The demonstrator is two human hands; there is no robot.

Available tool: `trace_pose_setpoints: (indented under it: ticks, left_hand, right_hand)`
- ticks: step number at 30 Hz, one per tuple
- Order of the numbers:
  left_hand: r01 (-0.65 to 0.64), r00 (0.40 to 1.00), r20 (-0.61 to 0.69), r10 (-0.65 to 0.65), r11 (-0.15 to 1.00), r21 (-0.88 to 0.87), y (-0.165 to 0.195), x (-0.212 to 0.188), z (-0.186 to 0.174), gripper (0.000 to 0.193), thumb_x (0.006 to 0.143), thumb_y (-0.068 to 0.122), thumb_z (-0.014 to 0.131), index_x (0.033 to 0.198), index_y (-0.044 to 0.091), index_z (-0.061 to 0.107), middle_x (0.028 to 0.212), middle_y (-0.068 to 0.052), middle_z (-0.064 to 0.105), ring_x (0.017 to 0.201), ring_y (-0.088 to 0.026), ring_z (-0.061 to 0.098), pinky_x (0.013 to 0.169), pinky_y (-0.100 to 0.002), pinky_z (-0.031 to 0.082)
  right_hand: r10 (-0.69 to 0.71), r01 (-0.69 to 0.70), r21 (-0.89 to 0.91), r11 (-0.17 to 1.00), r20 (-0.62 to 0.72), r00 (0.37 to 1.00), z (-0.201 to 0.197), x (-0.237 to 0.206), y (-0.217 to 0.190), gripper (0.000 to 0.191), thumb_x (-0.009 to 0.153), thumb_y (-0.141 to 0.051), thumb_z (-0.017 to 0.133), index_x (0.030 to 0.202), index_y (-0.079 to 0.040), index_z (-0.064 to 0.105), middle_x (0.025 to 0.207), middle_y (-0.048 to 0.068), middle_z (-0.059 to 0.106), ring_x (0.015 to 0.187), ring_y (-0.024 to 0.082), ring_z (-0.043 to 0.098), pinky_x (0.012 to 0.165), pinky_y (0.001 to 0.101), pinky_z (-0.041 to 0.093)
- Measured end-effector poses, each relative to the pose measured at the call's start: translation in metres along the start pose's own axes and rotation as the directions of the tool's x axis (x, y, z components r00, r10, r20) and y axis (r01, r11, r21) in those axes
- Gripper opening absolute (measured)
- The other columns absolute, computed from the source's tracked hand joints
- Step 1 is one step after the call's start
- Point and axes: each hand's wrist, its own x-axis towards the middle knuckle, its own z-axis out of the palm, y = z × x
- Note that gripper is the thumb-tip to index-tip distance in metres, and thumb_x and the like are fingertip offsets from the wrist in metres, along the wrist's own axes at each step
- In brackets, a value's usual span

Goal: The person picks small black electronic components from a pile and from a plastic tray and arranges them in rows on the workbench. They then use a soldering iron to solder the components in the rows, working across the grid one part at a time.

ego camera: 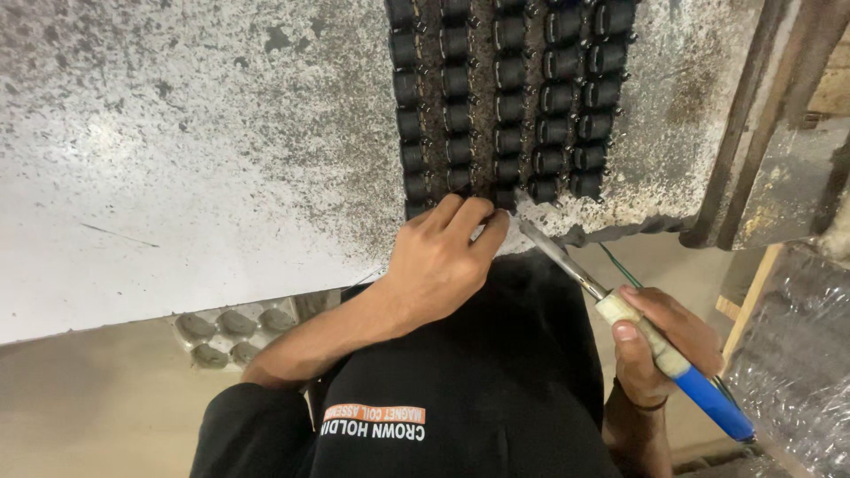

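Soldering iron (660, 350) sits in the right hand (660, 350), low at the right of the view: a long metal shaft, a pale wrapped grip and a blue handle end, slanting up and left so that its tip comes close to the near edge of the worktable (195, 168). That tip points toward the left hand's fingertips (482, 217), near them; whether it touches anything cannot be told. A thin green wire (617, 265) runs just beside the shaft.

At the table edge stand five rows of small black cylindrical coils (509, 97), packed close on a dark strip and running away from the person. The left hand (438, 261) lies at the nearest end of these rows, its fingertips bunched on the last coil of the middle rows.

Around them the tabletop is pale grey, pitted and speckled with dark burn marks, densest by the coils. Beneath its left part lies a grey moulded tray (235, 327) with rounded hollows. Wooden framing (753, 115) and clear plastic wrap (797, 354) fill the right side; the floor below is a dull tan.

The left forearm reaches up from the lower left, wrist bent, fingers curled and pinching at the coil. The right hand is closed round the iron's grip, thumb laid along it, a dark band at the wrist.
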Motion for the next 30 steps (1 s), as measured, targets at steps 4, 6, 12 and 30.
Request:
trace_pose_setpoints:
  ticks: [4, 6, 12, 30]
  left_hand:
    - [-0.009, 1.0, 0.015, 0.01, 1.0, -0.015, 0.001, 0.002, 0.0, 0.033, 0.077, 0.006, 0.07, 0.109, -0.003, 0.07, 0.101, -0.009, 0.059, 0.087, -0.023, 0.061, 0.066, -0.034, 0.055]
    - [-0.013, 1.0, 0.027, 0.014, 1.0, -0.028, 0.003, 0.003, 0.0, 0.031, 0.077, 0.006, 0.07, 0.106, -0.003, 0.07, 0.099, -0.009, 0.058, 0.087, -0.024, 0.061, 0.066, -0.034, 0.055]
    - [-0.038, 0.998, 0.046, 0.038, 0.999, 0.007, 0.005, 0.006, 0.012, 0.026, 0.082, 0.007, 0.07, 0.105, -0.004, 0.068, 0.1, -0.012, 0.058, 0.089, -0.024, 0.061, 0.066, -0.033, 0.055]
    - [0.069, 0.997, -0.051, -0.064, 0.992, 0.101, -0.001, 0.028, -0.014, 0.037, 0.084, 0.003, 0.069, 0.12, 0.0, 0.07, 0.105, -0.007, 0.056, 0.085, -0.019, 0.063, 0.061, -0.032, 0.054]
  right_hand:
    - [-0.015, 0.016, -0.04, 0.999, 0.016, 1.0, -0.001, 0.002, 0.0, 0.034, 0.096, -0.02, 0.07, 0.108, 0.011, 0.069, 0.093, 0.025, 0.071, 0.083, 0.028, 0.074, 0.08, 0.0296, 0.059]
    - [-0.024, 0.026, -0.05, 0.998, 0.029, 0.999, 0.001, 0.007, -0.003, 0.032, 0.095, -0.018, 0.071, 0.11, 0.01, 0.069, 0.093, 0.025, 0.071, 0.082, 0.028, 0.073, 0.079, 0.0299, 0.058]
    - [-0.155, 0.175, -0.097, 0.98, 0.189, 0.97, 0.009, 0.03, -0.035, 0.028, 0.089, -0.013, 0.073, 0.106, 0.009, 0.068, 0.086, 0.02, 0.072, 0.079, 0.027, 0.076, 0.063, 0.029, 0.061]
    - [-0.054, 0.068, 0.14, 0.988, -0.101, 0.993, 0.007, 0.013, 0.03, 0.038, 0.096, -0.021, 0.072, 0.112, 0.013, 0.069, 0.092, 0.025, 0.07, 0.079, 0.026, 0.071, 0.077, 0.0288, 0.057]
